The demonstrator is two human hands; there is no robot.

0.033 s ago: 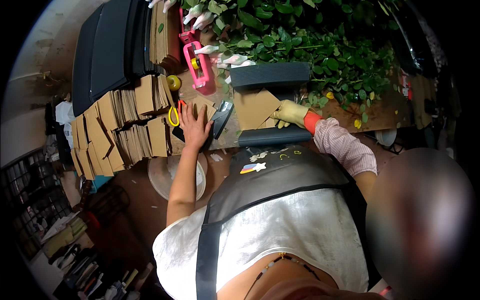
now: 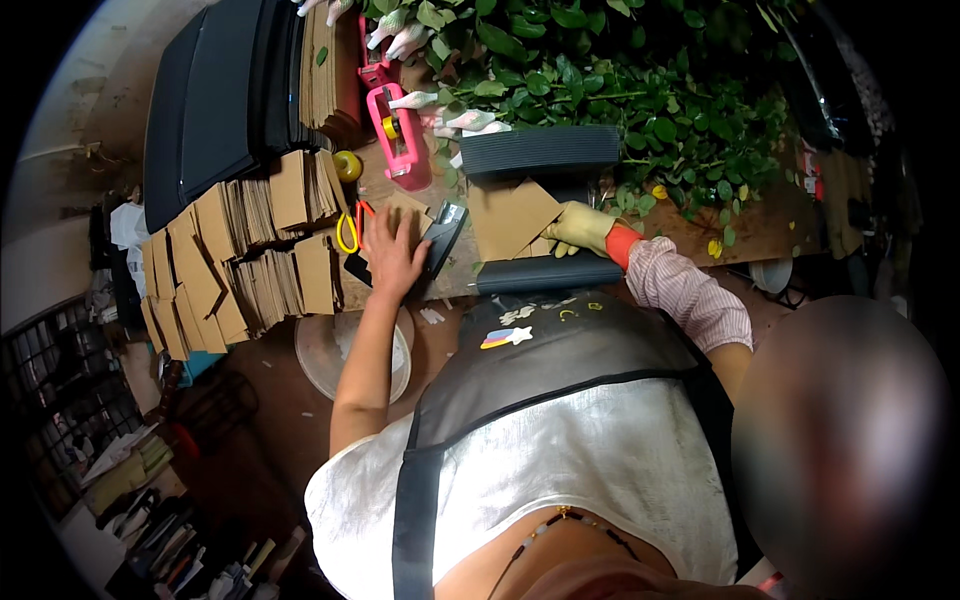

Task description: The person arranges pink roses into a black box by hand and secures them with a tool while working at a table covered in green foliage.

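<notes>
My bare left hand (image 2: 393, 252) lies palm down on the table with its fingers spread, over a small cardboard piece (image 2: 408, 204). Scissors (image 2: 350, 232) with yellow and orange handles are just left of it. A dark grey stapler (image 2: 445, 235) sits against its right side. In a yellow rubber glove, my right hand (image 2: 582, 229) has its fingers closed on the right edge of a tan cardboard sheet (image 2: 500, 215). That sheet lies between the near flap and the far flap of a black corrugated sheet (image 2: 540, 150). The glove hides my right fingertips.
Stacked cardboard pieces (image 2: 235, 255) fill the table's left side, below tall black sheets (image 2: 215, 100). A pink tape dispenser (image 2: 398, 140) and a tape roll (image 2: 347, 166) stand behind my left hand. Leafy stems (image 2: 640, 90) with wrapped blooms cover the back. A round tub (image 2: 325, 350) is below the table.
My left hand has shifted very slightly toward me, showing more of the orange scissor handle. My right hand and the cardboard sheet have not visibly moved.
</notes>
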